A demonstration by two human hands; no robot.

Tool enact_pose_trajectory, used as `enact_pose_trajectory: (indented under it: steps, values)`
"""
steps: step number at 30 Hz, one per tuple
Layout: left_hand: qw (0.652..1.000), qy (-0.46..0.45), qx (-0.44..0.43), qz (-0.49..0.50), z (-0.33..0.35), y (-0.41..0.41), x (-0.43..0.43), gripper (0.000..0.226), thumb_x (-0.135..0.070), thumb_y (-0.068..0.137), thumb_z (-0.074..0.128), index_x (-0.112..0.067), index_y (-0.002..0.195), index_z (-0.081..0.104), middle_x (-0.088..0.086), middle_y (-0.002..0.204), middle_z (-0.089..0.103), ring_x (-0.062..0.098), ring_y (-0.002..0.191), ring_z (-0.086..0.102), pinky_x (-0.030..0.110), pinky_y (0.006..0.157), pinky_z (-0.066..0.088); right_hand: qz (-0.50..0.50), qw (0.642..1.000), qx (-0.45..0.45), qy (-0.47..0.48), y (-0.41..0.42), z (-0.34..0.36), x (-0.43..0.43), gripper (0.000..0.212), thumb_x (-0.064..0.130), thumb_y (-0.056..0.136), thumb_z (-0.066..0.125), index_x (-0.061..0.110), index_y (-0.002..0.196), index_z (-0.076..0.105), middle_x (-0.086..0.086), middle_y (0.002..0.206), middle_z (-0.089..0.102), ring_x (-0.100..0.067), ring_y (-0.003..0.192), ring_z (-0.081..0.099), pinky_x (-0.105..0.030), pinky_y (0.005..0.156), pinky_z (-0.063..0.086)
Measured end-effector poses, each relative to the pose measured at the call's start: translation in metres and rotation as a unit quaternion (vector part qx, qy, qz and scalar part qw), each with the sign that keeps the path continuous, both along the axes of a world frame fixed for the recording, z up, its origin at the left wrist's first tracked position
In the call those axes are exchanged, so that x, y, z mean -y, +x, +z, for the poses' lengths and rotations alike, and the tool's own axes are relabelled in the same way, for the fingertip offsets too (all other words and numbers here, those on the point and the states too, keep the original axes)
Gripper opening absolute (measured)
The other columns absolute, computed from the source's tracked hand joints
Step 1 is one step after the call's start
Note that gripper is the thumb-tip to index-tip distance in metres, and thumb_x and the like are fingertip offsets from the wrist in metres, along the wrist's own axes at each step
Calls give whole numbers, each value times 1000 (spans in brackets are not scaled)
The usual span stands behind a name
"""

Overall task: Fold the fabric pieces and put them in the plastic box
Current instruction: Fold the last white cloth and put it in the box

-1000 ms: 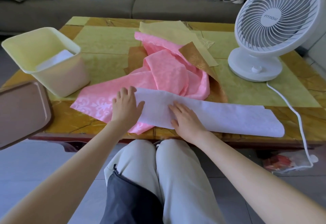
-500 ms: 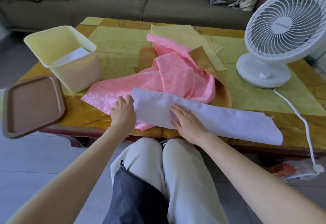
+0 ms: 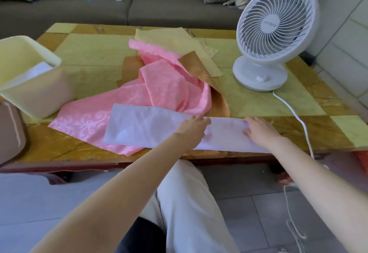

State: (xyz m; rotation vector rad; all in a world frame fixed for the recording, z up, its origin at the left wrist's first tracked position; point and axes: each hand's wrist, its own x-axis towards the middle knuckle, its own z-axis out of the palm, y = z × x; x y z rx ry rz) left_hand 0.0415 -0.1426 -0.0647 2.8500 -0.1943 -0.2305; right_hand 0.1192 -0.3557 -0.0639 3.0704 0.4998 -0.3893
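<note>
A long white strip of fabric (image 3: 145,125) lies along the near edge of the table (image 3: 258,101), and its left end lies over a pink patterned fabric (image 3: 159,87) that spreads from the middle of the table toward the near left. The left hand (image 3: 192,128) lies palm down on the middle of the white strip, fingers fairly straight and close together, with their tips at the strip's far edge. The right hand (image 3: 258,131) rests flat on the same strip just to the right, its fingers extended and pointing left. Neither hand plainly pinches the cloth, though the undersides of the fingers are hidden. Under and behind the pink fabric lies a brown-gold fabric (image 3: 199,67), and farther back a pale yellow fabric (image 3: 179,41) lies flat. The plastic box (image 3: 39,97), pale yellow and open at the top, stands at the left of the table, touching the pink fabric's left edge, with a folded white piece (image 3: 33,73) inside it. A brown lid (image 3: 10,133) lies at the near left edge. A white fan (image 3: 276,33) stands at the far right of the table, and its cord (image 3: 294,113) trails over the near edge. A grey sofa (image 3: 119,7) runs behind the table.
</note>
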Motion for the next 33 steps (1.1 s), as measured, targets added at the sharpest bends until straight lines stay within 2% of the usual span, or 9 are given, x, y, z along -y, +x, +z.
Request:
enact_pose_trajectory:
  steps: [3, 8, 15, 19, 24, 27, 30, 31, 33]
  values:
    - [999, -1, -32, 19, 0, 12, 4, 52, -14, 94, 53, -14, 141, 31, 7, 140, 36, 29, 125, 43, 41, 91, 41, -11, 1000, -4, -22, 10, 3, 7, 42, 28, 93, 51, 15, 133, 47, -9, 132, 47, -29, 124, 42, -39, 99, 38]
    - [998, -2, -23, 51, 3, 26, 9, 53, -10, 94, 51, -15, 142, 29, 9, 128, 44, 32, 108, 54, 40, 81, 46, -5, 999, 31, -28, 22, 12, 11, 26, 29, 96, 47, 11, 110, 60, -11, 119, 56, -30, 114, 50, -37, 91, 43]
    - [993, -17, 44, 107, 7, 33, 5, 21, -1, 92, 42, -8, 112, 45, 11, 109, 53, 35, 87, 58, 45, 72, 48, -7, 995, 94, -23, 28, 7, 2, 27, 30, 99, 38, 11, 100, 58, -9, 109, 62, -30, 102, 56, -34, 78, 35]
    - [991, -4, 50, 126, 4, 34, 3, 29, 10, 85, 44, -8, 108, 50, 10, 108, 51, 33, 83, 58, 41, 69, 50, -13, 992, 121, -16, 28, 1, -4, 27, 31, 98, 40, 11, 102, 57, -9, 109, 62, -30, 104, 55, -36, 84, 38]
    - [994, -5, 64, 93, 2, 29, 14, 45, 15, 81, 44, -9, 118, 53, 9, 118, 44, 29, 95, 53, 32, 67, 41, 13, 990, 144, -4, 17, -3, -13, 31, 20, 97, 42, 10, 126, 49, -10, 129, 51, -29, 122, 45, -38, 103, 33]
    - [996, -27, 70, 43, -4, 23, 36, 45, 9, 85, 42, -13, 122, 54, 5, 125, 46, 26, 111, 48, 33, 75, 37, 78, 977, 137, 142, -13, -5, -32, 43, 7, 96, 41, 8, 138, 42, -9, 146, 39, -26, 133, 35, -32, 110, 24]
    - [998, 15, 46, 30, -16, 16, 50, 43, -9, 91, 43, -14, 134, 41, 3, 136, 40, 25, 121, 38, 35, 90, 35, 101, 965, 58, 234, -46, -10, -45, 47, 7, 94, 42, 10, 141, 37, -6, 146, 40, -21, 133, 39, -27, 108, 28]
    - [999, 28, 36, 30, -19, 14, 51, 43, -13, 93, 43, -15, 136, 39, 3, 136, 40, 25, 122, 37, 36, 92, 34, 89, 968, 28, 233, -51, -14, -44, 48, 7, 94, 41, 11, 141, 35, -5, 145, 41, -21, 132, 39, -32, 108, 32]
    - [999, 35, 32, 28, -22, 10, 50, 39, -20, 95, 42, -18, 134, 41, 3, 136, 39, 24, 123, 35, 36, 93, 32, 52, 986, -2, 157, -50, -17, -32, 45, 8, 95, 38, 11, 140, 34, -5, 146, 36, -23, 135, 32, -42, 108, 32]
